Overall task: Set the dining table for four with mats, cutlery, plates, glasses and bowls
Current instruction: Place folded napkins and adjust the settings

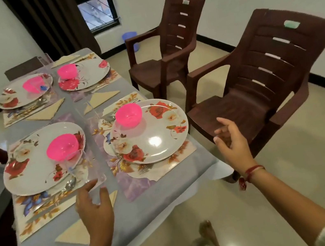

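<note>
Four flowered plates lie on floral mats on the grey-clothed table [149, 201]: near-left [32, 176], near-right [156, 141], far-left [9, 97] and far-right [92, 72]. Each carries a pink bowl, such as the near-left bowl [62, 147] and the near-right bowl [128, 115]. My left hand [94, 208] grips the base of a clear glass [83, 169], which is tilted over the near-left plate's right edge. A spoon [70, 184] lies just left of it. My right hand [230, 143] hovers with spread fingers off the table's right edge, holding nothing.
Two brown plastic armchairs stand right of the table, one near [260, 94] and one far [167, 57]. Folded beige napkins [73, 236] lie by the mats. Another clear glass [91, 107] stands mid-table. A blue bucket [130, 39] sits on the floor under the window.
</note>
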{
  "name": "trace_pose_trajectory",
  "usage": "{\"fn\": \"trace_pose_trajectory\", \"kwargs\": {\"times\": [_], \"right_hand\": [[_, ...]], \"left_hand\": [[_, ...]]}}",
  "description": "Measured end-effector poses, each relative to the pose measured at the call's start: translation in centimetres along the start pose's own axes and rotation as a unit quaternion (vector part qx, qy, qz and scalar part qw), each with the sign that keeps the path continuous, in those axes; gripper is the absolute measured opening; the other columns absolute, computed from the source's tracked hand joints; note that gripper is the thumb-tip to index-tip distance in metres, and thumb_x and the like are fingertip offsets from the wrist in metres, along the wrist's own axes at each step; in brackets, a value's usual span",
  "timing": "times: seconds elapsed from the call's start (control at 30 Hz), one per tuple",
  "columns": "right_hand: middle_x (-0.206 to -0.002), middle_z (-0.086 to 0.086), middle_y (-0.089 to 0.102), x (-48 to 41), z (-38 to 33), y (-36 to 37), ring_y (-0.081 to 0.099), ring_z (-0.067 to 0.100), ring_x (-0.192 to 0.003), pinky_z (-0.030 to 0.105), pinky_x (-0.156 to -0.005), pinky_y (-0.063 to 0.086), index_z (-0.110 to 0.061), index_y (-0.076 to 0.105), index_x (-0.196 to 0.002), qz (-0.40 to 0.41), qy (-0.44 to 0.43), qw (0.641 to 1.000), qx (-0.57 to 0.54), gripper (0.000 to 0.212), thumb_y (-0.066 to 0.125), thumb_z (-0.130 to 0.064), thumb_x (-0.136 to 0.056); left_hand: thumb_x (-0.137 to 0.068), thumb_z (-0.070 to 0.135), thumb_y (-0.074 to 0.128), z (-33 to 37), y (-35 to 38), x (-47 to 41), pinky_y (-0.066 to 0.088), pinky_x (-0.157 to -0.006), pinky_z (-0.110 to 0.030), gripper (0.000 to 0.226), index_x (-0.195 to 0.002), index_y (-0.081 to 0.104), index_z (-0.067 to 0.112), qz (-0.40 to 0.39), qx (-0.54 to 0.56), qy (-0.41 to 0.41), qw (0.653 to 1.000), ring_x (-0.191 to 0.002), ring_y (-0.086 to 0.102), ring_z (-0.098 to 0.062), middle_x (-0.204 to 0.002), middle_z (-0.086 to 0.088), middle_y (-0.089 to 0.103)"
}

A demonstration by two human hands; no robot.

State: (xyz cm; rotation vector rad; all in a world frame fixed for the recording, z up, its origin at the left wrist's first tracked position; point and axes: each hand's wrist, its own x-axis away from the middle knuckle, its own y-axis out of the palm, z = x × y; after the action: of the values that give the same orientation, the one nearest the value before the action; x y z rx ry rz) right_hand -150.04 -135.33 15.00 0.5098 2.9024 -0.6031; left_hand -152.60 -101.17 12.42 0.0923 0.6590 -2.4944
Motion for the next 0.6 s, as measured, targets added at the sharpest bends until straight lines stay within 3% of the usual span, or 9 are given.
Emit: {"fn": "trace_pose_trajectory", "kwargs": {"times": [0.23, 0.37, 0.6], "right_hand": [[-0.107, -0.002, 0.056, -12.1, 1.1, -1.2, 0.053, 0.000, -0.099, 0.010, -0.081, 0.043, -0.025, 0.043, -0.134, -0.090, -0.029, 0.996, 0.001, 0.045, 0.052, -0.008, -0.093], [-0.105, -0.004, 0.056, -18.3, 1.4, -1.1, 0.053, -0.003, -0.099, 0.011, -0.082, 0.044, -0.030, 0.045, -0.131, -0.154, -0.068, 0.986, 0.005, 0.045, 0.053, -0.009, -0.092], [-0.112, 0.003, 0.053, -25.8, 0.1, 6.3, 0.053, 0.006, -0.099, 0.020, -0.089, 0.044, -0.020, 0.044, -0.133, -0.290, -0.083, 0.953, -0.007, 0.044, 0.052, -0.005, -0.093]], "left_hand": [[-0.091, 0.010, 0.059, 2.1, 6.8, -0.7, 0.047, -0.088, -0.048, 0.020, -0.108, 0.054, 0.021, 0.099, 0.012, -0.057, 0.993, -0.108, 0.053, -0.029, -0.112, -0.007, 0.059], [-0.090, 0.007, 0.059, 3.5, 9.0, -1.6, 0.045, -0.079, -0.039, 0.020, -0.109, 0.057, 0.011, 0.146, -0.015, -0.077, 0.986, -0.106, 0.053, -0.032, -0.112, -0.014, 0.058], [-0.091, 0.007, 0.059, 5.8, 11.5, -0.6, 0.044, -0.089, -0.045, 0.021, -0.112, 0.057, 0.008, 0.245, -0.004, -0.153, 0.958, -0.108, 0.053, -0.030, -0.113, -0.014, 0.059]]}}
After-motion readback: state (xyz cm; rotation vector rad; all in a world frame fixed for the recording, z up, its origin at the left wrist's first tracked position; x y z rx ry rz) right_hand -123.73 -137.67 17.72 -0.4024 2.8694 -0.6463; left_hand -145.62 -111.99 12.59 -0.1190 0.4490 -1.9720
